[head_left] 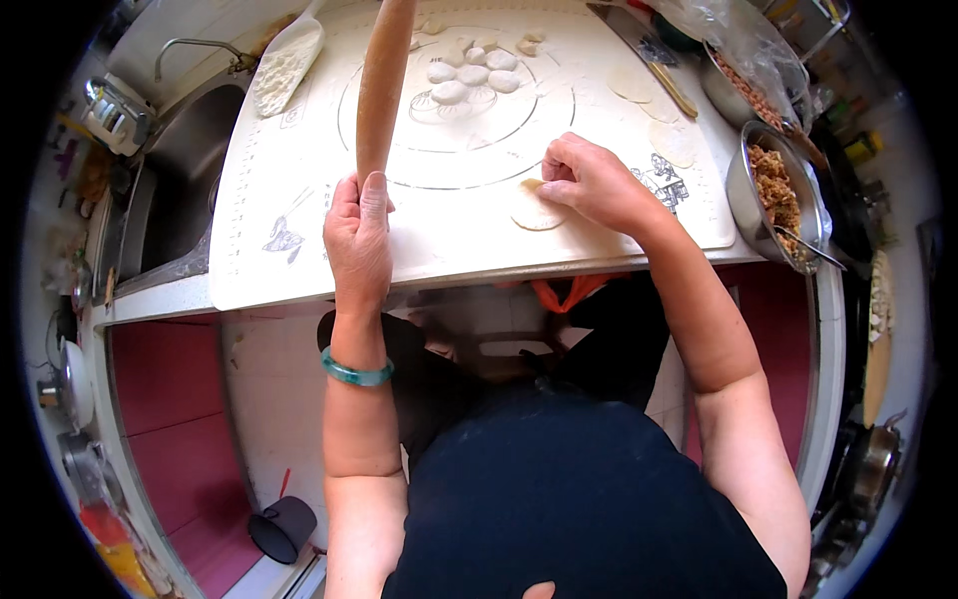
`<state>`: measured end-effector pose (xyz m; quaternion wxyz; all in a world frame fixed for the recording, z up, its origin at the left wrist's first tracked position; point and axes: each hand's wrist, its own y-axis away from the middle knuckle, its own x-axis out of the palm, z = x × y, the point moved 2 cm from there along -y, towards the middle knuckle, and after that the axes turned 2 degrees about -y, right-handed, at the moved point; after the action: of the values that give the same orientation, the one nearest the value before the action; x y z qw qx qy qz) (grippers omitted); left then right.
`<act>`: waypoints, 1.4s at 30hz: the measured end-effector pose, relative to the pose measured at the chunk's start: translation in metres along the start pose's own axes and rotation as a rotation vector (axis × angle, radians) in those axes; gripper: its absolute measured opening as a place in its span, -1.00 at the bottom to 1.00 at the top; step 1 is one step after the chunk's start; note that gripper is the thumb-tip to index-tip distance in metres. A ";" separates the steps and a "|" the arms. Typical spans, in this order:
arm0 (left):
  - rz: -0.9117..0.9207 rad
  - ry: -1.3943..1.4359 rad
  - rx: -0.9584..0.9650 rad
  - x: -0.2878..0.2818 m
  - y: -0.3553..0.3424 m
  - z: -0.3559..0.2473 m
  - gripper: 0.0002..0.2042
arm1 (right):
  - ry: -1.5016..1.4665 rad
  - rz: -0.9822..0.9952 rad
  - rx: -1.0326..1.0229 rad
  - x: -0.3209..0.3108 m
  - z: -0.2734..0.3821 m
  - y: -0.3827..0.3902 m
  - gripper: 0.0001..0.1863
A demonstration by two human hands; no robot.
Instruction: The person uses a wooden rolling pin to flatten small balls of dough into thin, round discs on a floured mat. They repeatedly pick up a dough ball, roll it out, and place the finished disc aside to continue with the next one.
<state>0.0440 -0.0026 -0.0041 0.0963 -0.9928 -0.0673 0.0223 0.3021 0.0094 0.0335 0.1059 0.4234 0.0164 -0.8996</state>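
Note:
My left hand is closed round one end of a wooden rolling pin, which points away from me, tilted over the white mat. With bent fingers, my right hand pinches the far right edge of a thin round dough wrapper near the mat's front edge. Several small floured dough pieces lie together at the far middle, inside the mat's printed circles. At the right, flat wrappers rest on the mat.
A white scoop of flour lies far left, beside the sink. At the right stand a metal bowl of filling with a spoon in it and another bowl of minced filling partly under plastic. A knife lies at the far right.

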 end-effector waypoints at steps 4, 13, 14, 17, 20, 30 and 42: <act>-0.023 0.022 -0.002 -0.002 0.000 0.001 -0.71 | -0.085 -0.196 -0.014 -0.021 -0.010 0.006 -0.88; -0.008 0.053 -0.016 0.001 -0.001 -0.001 -0.62 | 0.449 -0.523 -0.385 0.001 -0.027 0.010 -0.94; -0.006 0.046 -0.014 0.001 -0.001 -0.002 -0.63 | 0.424 -0.548 -0.410 0.007 -0.024 0.012 -0.93; 0.012 0.011 0.001 -0.003 -0.001 0.001 -0.64 | 0.296 -0.498 -0.409 0.018 -0.005 0.007 -0.93; 0.031 -0.020 0.049 -0.001 -0.004 0.007 -0.67 | 0.316 -0.465 -0.519 0.041 0.013 0.000 -0.92; 0.006 -0.027 0.041 -0.002 -0.001 0.004 -0.67 | 0.326 -0.380 -0.342 0.028 0.014 0.013 -0.93; -0.005 -0.085 0.053 -0.003 -0.001 0.003 -0.67 | -0.115 -0.257 -0.470 0.039 0.029 0.020 -0.92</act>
<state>0.0405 -0.0019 -0.0065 0.1199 -0.9879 -0.0733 0.0662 0.2596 -0.0201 0.0236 0.0870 0.3300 0.2724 -0.8996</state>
